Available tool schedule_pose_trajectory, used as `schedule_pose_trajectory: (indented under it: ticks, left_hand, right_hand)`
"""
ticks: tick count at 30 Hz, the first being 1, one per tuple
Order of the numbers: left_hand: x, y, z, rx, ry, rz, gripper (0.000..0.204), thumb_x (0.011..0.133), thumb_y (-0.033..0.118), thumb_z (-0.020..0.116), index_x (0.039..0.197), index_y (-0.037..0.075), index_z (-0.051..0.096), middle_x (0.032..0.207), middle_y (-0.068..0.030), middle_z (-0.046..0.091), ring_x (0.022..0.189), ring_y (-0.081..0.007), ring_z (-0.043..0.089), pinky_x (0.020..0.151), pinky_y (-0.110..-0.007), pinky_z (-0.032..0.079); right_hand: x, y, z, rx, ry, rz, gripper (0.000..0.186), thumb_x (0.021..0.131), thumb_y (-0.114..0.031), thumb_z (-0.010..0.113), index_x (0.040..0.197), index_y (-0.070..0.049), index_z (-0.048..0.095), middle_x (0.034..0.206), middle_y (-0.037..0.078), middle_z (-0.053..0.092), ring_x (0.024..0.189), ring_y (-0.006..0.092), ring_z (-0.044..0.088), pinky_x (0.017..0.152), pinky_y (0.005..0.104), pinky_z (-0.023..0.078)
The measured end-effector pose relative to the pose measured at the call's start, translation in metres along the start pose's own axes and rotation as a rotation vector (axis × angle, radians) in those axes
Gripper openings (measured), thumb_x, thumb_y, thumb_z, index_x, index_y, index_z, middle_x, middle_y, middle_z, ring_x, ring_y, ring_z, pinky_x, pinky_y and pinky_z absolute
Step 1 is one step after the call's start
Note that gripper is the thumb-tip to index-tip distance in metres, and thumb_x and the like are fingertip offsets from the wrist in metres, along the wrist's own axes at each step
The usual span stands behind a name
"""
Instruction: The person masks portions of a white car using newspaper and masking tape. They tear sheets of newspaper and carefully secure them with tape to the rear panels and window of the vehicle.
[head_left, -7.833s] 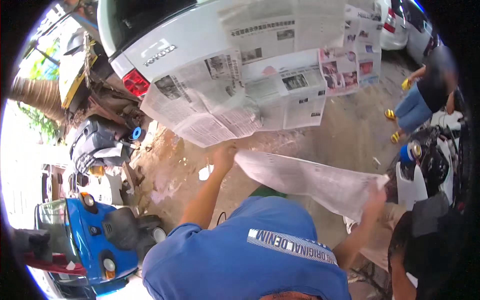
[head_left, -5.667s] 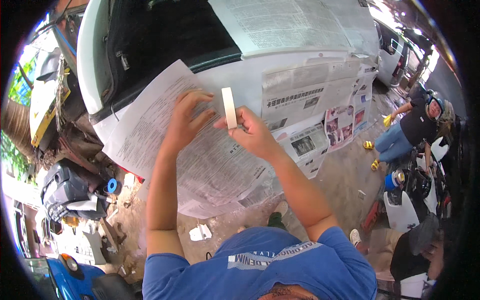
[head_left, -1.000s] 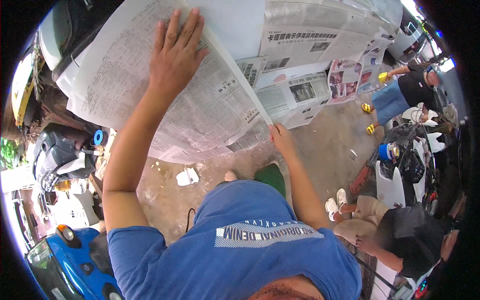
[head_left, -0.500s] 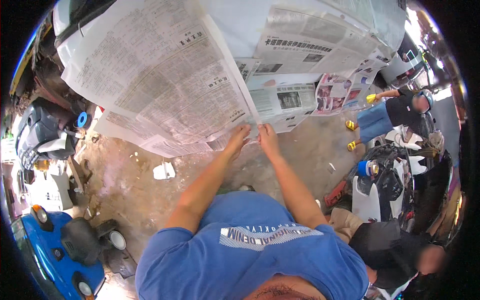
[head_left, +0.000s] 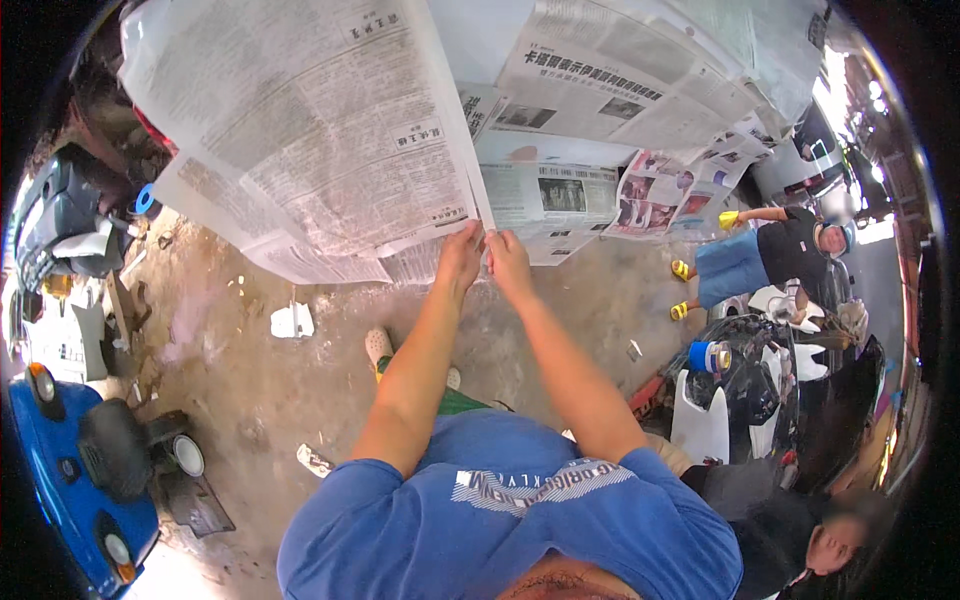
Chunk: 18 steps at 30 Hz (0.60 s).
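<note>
A large printed newspaper sheet (head_left: 320, 130) hangs in front of me, with a pale strip running along its right edge. My left hand (head_left: 459, 256) is closed on the sheet's lower right corner. Close beside it, my right hand (head_left: 507, 262) pinches the bottom end of the pale strip. Both arms reach forward, and the fingertips nearly meet. Behind the sheet, a light-coloured vehicle body (head_left: 490, 35) shows between the papers. More newspaper sheets (head_left: 590, 85) cover it to the right, and a page with colour pictures (head_left: 650, 195) hangs lower down.
At right stands a person (head_left: 790, 245) with a yellow cloth; another person in black (head_left: 770, 520) is low at the right rear. Car parts and a blue-and-white roll (head_left: 708, 356) lie nearby. A blue vehicle (head_left: 70, 490) stands at left. White scrap (head_left: 292, 320) lies on the floor.
Both hands stay on the newspaper's edge and appear slightly higher and farther left. The view has shifted, and a foot in a light clog now shows below my left arm.
</note>
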<state>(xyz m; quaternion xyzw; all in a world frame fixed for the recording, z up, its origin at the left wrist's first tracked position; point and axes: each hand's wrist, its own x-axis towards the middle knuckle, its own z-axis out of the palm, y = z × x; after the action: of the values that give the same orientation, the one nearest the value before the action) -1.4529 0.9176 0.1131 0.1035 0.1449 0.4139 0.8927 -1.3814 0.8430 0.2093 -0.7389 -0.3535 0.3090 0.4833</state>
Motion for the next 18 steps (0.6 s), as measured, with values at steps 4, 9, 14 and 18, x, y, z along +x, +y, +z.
schedule_pose_trajectory:
  ticks: [4,9,14,18]
  left_hand:
    - [-0.005,-0.005,-0.004,0.006,-0.031,0.020,0.025,0.101,0.019,0.066,0.124,0.011,0.062,0.123,-0.0014,0.066,0.114,-0.0178,0.058,0.104,-0.039,0.040]
    - [-0.027,-0.009,0.024,0.048,0.118,0.090,0.018,0.101,0.023,0.067,0.114,0.013,0.062,0.101,0.0005,0.063,0.093,-0.0146,0.058,0.083,-0.036,0.046]
    - [-0.037,0.005,0.030,0.056,0.189,0.020,0.018,0.102,0.025,0.065,0.111,0.010,0.060,0.084,-0.0009,0.057,0.070,-0.0131,0.054,0.053,-0.030,0.043]
    - [-0.047,0.003,0.033,0.042,0.050,-0.033,0.016,0.103,0.022,0.062,0.112,0.009,0.061,0.080,-0.0013,0.057,0.060,-0.0113,0.051,0.050,-0.027,0.042]
  right_hand:
    - [-0.006,0.003,0.001,-0.005,-0.008,-0.002,0.032,0.105,-0.033,0.054,0.092,-0.003,0.060,0.065,0.002,0.055,0.055,0.0116,0.051,0.052,0.0303,0.042]
    - [-0.017,0.003,-0.001,0.072,-0.002,-0.018,0.033,0.105,-0.032,0.054,0.091,-0.002,0.060,0.067,0.004,0.058,0.057,0.0130,0.055,0.054,0.0301,0.046]
    - [-0.014,-0.013,0.004,0.032,-0.086,0.074,0.033,0.105,-0.031,0.054,0.094,-0.001,0.062,0.069,0.007,0.065,0.057,0.0160,0.064,0.054,0.0308,0.050]
    - [-0.008,-0.009,0.000,0.017,-0.091,0.130,0.035,0.104,-0.031,0.055,0.098,0.001,0.066,0.070,0.008,0.067,0.054,0.0165,0.064,0.051,0.0323,0.050]
